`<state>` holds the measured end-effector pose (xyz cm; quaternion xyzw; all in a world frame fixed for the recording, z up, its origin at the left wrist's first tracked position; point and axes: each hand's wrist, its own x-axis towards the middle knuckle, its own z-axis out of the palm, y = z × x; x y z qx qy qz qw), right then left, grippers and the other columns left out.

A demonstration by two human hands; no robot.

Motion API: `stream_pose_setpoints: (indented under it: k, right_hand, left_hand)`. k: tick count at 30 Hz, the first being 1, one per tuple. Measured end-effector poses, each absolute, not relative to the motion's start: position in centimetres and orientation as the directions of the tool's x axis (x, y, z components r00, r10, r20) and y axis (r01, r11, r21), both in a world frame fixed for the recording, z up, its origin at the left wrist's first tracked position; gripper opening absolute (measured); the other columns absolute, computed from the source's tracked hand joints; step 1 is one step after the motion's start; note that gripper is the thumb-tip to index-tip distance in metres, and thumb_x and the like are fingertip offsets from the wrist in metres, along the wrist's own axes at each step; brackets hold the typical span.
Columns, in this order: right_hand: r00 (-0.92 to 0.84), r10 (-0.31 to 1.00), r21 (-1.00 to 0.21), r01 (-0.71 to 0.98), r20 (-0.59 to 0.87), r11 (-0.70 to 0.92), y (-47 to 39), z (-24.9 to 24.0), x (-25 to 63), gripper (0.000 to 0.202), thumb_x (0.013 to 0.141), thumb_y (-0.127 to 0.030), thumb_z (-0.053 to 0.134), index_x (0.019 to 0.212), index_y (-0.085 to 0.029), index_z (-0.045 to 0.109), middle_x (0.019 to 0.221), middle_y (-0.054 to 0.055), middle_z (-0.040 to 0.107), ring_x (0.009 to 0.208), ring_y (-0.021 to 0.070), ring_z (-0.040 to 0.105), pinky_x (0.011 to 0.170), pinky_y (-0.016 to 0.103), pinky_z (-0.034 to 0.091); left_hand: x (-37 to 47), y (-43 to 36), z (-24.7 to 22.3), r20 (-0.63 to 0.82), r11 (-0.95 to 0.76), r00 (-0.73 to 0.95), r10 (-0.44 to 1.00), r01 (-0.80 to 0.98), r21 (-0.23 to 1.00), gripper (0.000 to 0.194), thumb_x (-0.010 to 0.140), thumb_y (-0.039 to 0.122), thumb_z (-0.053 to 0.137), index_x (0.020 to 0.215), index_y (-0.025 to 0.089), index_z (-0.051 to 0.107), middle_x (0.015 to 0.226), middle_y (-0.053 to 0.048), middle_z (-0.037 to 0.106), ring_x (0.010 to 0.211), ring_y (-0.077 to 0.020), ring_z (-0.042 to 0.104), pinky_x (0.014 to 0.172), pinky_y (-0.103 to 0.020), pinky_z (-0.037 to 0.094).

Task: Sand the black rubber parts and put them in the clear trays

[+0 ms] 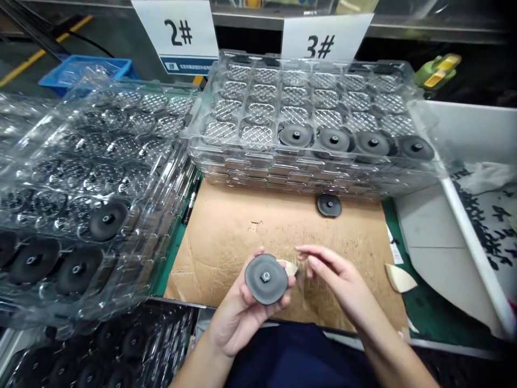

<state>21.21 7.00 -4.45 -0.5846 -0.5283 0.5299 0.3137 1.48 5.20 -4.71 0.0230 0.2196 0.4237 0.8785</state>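
My left hand is closed around the rim of a black round disc with a small hex nut at its centre, tilted toward me. A cream-coloured wedge-shaped piece shows behind the disc's right edge, by my left fingertips; most of it is hidden. My right hand hovers just right of it, fingers partly stretched and apart, with nothing visible in them. Another black disc lies on the cardboard sheet in front of the tray stack.
Stacked clear plastic trays stand at the back, several discs in the front row. More clear trays with discs are at left. A white bin with small black parts stands right, near a second cream wedge. A dark pen lies left.
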Motion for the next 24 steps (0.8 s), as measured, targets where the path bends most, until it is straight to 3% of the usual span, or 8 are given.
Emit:
stream_pose_setpoints:
  k: [2, 4, 7, 13, 16, 19, 21, 24]
  right_hand:
    - [-0.09, 0.945, -0.822, 0.524, -0.315, -0.224, 6.1, -5.6, 21.3, 0.029, 0.089, -0.035, 0.043, 0.113, -0.025, 0.056, 0.098, 0.006, 0.056, 0.068, 0.0137, 0.057, 0.068, 0.031, 0.05]
    - [-0.054, 0.943, -0.668, 0.719, -0.33, -0.193, 5.2, -6.7, 21.0, 0.036, 0.087, -0.036, 0.044, 0.121, -0.026, 0.051, 0.106, 0.009, 0.05, 0.07, 0.0162, 0.058, 0.065, 0.034, 0.051]
    - [-0.064, 0.957, -0.551, 0.827, -0.283, -0.108, 4.1, -8.0, 20.0, 0.038, 0.085, -0.035, 0.048, 0.122, -0.026, 0.049, 0.118, 0.012, 0.041, 0.084, 0.0212, 0.058, 0.072, 0.039, 0.051]
    - [-0.178, 0.97, -0.637, 0.77, -0.166, 0.032, 3.3, -9.1, 18.2, 0.039, 0.086, -0.027, 0.049, 0.124, -0.024, 0.042, 0.138, 0.013, 0.025, 0.102, 0.022, 0.051, 0.088, 0.041, 0.046]
    - [-0.25, 0.963, -0.7, 0.705, -0.096, 0.113, 3.1, -9.3, 17.7, 0.03, 0.088, -0.019, 0.044, 0.118, -0.02, 0.044, 0.128, 0.015, 0.038, 0.107, 0.0236, 0.048, 0.087, 0.041, 0.045]
    - [-0.378, 0.925, -0.757, 0.619, -0.05, 0.212, 3.5, -9.2, 18.0, 0.025, 0.088, -0.015, 0.041, 0.11, -0.021, 0.05, 0.097, 0.008, 0.057, 0.088, 0.019, 0.055, 0.078, 0.037, 0.046]
    - [-0.417, 0.907, -0.763, 0.604, -0.056, 0.231, 4.5, -8.6, 18.7, 0.025, 0.087, -0.016, 0.044, 0.109, -0.023, 0.053, 0.084, 0.004, 0.06, 0.076, 0.017, 0.055, 0.071, 0.034, 0.046]
    - [-0.336, 0.94, -0.773, 0.61, -0.054, 0.174, 6.5, -6.0, 19.3, 0.026, 0.087, -0.022, 0.047, 0.112, -0.023, 0.054, 0.085, 0.004, 0.062, 0.075, 0.017, 0.056, 0.067, 0.031, 0.045]
  left_hand:
    - [1.0, 5.8, -5.1, -0.408, 0.611, 0.495, 0.767, -0.758, 0.228, 0.046, 0.072, 0.03, 0.067, 0.115, 0.031, 0.052, 0.121, -0.006, 0.056, 0.114, -0.0295, 0.052, 0.09, -0.035, 0.045]
    - [0.7, 6.4, -5.3, -0.442, 0.59, 0.454, 0.773, -0.771, 0.239, 0.047, 0.07, 0.027, 0.069, 0.114, 0.03, 0.053, 0.124, -0.006, 0.054, 0.117, -0.0305, 0.049, 0.093, -0.035, 0.044]
    - [0.4, 7.3, -5.5, -0.476, 0.55, 0.388, 0.789, -0.793, 0.264, 0.05, 0.07, 0.029, 0.068, 0.117, 0.028, 0.051, 0.13, -0.008, 0.05, 0.12, -0.0324, 0.045, 0.096, -0.036, 0.042]
    - [0.2, 8.0, -5.7, -0.492, 0.491, 0.313, 0.812, -0.822, 0.288, 0.045, 0.08, 0.032, 0.055, 0.124, 0.027, 0.047, 0.133, -0.011, 0.047, 0.122, -0.0334, 0.042, 0.098, -0.039, 0.04]
    - [0.2, 7.8, -5.8, -0.502, 0.474, 0.285, 0.817, -0.827, 0.302, 0.044, 0.079, 0.032, 0.057, 0.122, 0.028, 0.048, 0.131, -0.009, 0.05, 0.122, -0.0309, 0.044, 0.099, -0.038, 0.039]
    - [0.3, 7.6, -5.7, -0.503, 0.451, 0.245, 0.829, -0.825, 0.341, 0.044, 0.076, 0.035, 0.061, 0.118, 0.028, 0.051, 0.127, -0.008, 0.054, 0.121, -0.0289, 0.045, 0.103, -0.039, 0.035]
    - [0.2, 7.5, -5.4, -0.509, 0.446, 0.224, 0.831, -0.816, 0.368, 0.043, 0.076, 0.035, 0.06, 0.117, 0.028, 0.052, 0.126, -0.007, 0.055, 0.12, -0.0278, 0.046, 0.105, -0.04, 0.031]
    - [0.4, 7.4, -4.8, -0.509, 0.451, 0.212, 0.834, -0.793, 0.409, 0.043, 0.076, 0.033, 0.061, 0.118, 0.029, 0.051, 0.126, -0.007, 0.055, 0.119, -0.0255, 0.047, 0.104, -0.039, 0.032]
